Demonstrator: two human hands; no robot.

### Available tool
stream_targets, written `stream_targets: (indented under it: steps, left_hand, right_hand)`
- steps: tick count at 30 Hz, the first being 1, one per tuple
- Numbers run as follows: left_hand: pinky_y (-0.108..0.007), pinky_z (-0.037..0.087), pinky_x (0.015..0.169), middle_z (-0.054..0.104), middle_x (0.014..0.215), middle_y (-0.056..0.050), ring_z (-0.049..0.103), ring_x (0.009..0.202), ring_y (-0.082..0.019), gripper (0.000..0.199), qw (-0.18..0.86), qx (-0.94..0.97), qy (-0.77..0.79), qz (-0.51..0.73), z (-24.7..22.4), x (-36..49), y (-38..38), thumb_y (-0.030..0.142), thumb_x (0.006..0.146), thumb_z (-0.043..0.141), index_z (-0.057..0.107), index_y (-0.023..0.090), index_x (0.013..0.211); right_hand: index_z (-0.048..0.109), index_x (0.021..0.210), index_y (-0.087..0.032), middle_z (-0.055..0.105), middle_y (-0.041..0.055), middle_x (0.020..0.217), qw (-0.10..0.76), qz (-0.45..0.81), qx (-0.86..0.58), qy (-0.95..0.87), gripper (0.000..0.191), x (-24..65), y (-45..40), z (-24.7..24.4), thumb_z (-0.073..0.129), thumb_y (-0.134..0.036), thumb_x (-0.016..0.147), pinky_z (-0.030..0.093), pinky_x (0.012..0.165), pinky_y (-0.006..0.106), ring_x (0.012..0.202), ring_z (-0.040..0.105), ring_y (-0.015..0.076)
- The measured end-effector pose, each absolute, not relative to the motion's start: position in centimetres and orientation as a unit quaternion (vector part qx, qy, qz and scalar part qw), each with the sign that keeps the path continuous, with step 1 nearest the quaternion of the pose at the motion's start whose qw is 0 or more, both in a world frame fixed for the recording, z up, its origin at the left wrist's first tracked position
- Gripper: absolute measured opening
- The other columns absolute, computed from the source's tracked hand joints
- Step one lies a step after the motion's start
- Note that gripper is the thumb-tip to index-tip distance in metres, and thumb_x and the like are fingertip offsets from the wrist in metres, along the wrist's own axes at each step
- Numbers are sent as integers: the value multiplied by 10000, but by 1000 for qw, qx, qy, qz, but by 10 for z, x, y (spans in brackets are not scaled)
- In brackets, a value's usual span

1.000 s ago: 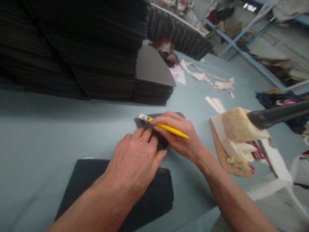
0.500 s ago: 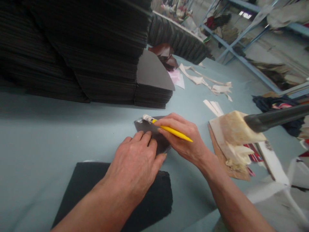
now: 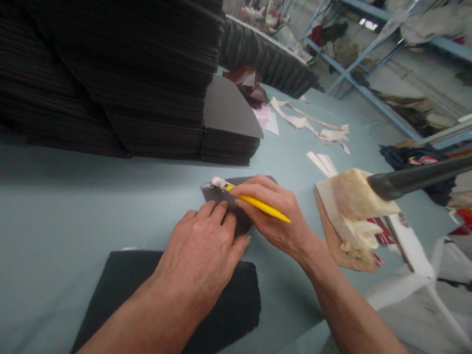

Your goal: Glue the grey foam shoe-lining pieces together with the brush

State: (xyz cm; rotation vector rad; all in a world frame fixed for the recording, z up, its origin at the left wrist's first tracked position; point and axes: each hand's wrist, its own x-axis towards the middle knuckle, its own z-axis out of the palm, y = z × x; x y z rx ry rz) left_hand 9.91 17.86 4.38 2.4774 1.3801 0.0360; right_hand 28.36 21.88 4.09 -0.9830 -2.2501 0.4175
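Observation:
A small brush with a yellow handle (image 3: 261, 206) is gripped in my right hand (image 3: 277, 202). Its white, coated tip touches the far left corner of a dark grey flat piece (image 3: 243, 216), where whitish smears show. My left hand (image 3: 206, 241) lies over the near left part of that piece, fingers stretched out and pressing it to the table. Part of the piece is hidden under both hands. Beneath my left wrist, a larger black sheet (image 3: 228, 300) lies on the table.
Tall stacks of black sheets (image 3: 147, 98) stand at the back left, with a lower stack of grey-topped pieces (image 3: 230, 105) beside them. Pale strips (image 3: 320, 132) lie behind my right hand. A glue-stained block (image 3: 350, 194) with a dark bar sits to the right. Blue shelving (image 3: 346, 73) rises beyond.
The brush tip stays near the same corner, with the brush tilted slightly differently. The whole view has shifted a little; my left hand keeps its place on the piece.

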Motion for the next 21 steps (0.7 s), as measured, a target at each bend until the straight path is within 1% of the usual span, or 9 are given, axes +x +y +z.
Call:
stream_targets:
  steps: [4,6,8,11,16,18,21]
  left_hand:
    - [-608,625,1025,709,1342,-132,639,1305,-372,347,164,860,484,11,43,99,180,307,1099,466,704,208,1331]
    - [-610,624,1033,697,1380,-134,636,1318,-371,346,164,857,488,21,42,99,181,323,1093,490,699,209,1344]
    - [-621,610,1070,654,1472,-140,609,1373,-375,367,167,853,493,26,41,100,181,345,1089,508,685,199,1375]
    - [-651,583,1112,605,1547,-152,565,1444,-398,389,168,855,490,13,40,101,180,351,1096,488,690,184,1383]
    - [-655,612,1060,637,1493,-195,610,1394,-431,368,145,860,487,38,40,100,178,342,1077,532,735,159,1323]
    - [-656,619,1048,644,1485,-190,615,1390,-431,337,150,863,481,40,43,100,179,300,1073,526,758,173,1282]
    - [-672,604,1072,621,1519,-178,595,1417,-430,341,174,858,483,14,49,100,180,270,1075,493,768,192,1261]
  right_hand:
    - [737,1170,-186,738,64,1050,323,162,-354,-863,156,274,216,38,610,-182,1079,606,851,271,965,723,146]
    - [737,1169,-186,740,66,1040,312,157,-359,-866,166,275,216,36,592,-195,1089,608,829,270,948,726,148]
    - [734,1176,-193,745,67,1043,297,146,-370,-868,176,280,218,36,578,-206,1096,607,817,268,946,730,149]
    - [731,1184,-208,753,64,1062,285,123,-382,-870,182,290,220,38,573,-201,1092,602,819,266,955,736,147]
    - [729,1185,-210,750,66,1061,269,95,-408,-867,186,304,222,38,570,-205,1089,595,811,272,943,734,151]
    - [731,1191,-221,753,64,1066,265,89,-419,-864,189,309,223,37,572,-209,1088,595,807,274,936,735,152]
    - [731,1191,-219,757,69,1071,271,81,-430,-857,185,314,222,37,584,-198,1080,596,800,279,931,737,155]
